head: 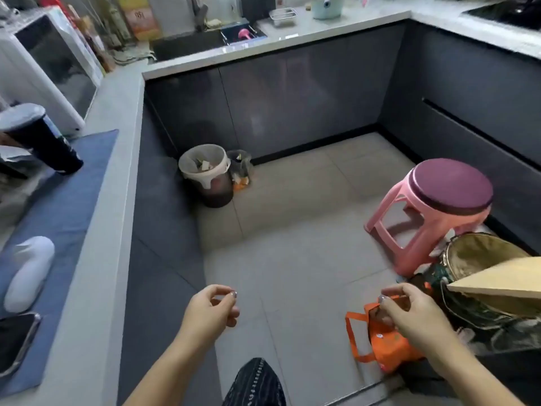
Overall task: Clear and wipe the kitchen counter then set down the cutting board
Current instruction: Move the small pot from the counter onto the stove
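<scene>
Orange bag (386, 344) lies by the right hand (409, 313); I cannot tell if its fingers hold it. The left hand (210, 309) curls loosely, empty.

Counter (118, 148) with blue mat (76, 200), perhaps cloth
</scene>
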A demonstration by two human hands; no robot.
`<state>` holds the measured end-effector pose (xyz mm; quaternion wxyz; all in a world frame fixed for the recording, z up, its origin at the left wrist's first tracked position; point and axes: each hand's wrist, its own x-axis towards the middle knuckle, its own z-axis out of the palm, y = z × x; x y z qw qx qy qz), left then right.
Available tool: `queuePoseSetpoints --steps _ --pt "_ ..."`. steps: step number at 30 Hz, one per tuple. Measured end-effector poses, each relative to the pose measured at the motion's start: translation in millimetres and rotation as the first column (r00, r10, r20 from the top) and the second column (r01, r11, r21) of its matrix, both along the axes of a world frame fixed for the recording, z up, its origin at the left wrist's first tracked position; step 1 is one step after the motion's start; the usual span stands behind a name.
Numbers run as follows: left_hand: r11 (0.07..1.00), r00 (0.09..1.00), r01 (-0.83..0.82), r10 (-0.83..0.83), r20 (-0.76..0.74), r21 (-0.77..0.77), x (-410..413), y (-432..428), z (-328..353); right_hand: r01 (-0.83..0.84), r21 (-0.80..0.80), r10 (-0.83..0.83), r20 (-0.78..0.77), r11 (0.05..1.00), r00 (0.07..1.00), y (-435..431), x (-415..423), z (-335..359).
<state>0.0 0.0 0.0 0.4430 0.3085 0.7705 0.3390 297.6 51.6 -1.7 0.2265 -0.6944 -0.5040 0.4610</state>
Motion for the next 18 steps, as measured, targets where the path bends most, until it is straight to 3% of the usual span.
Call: queuePoseSetpoints --steps 10,18 --pt "0.994 0.992 -0.108 0.110 0.065 -0.022 -38 112 -27 -0.146 0.017 0.146 0.036 0.989 0.989 126 -68 -19" --pt "0.999 0.998 0.024 -0.026 0.065 0.029 -98 290 -27 -0.156 0.047 0.150 0.113 0.987 0.982 283 -124 -1"
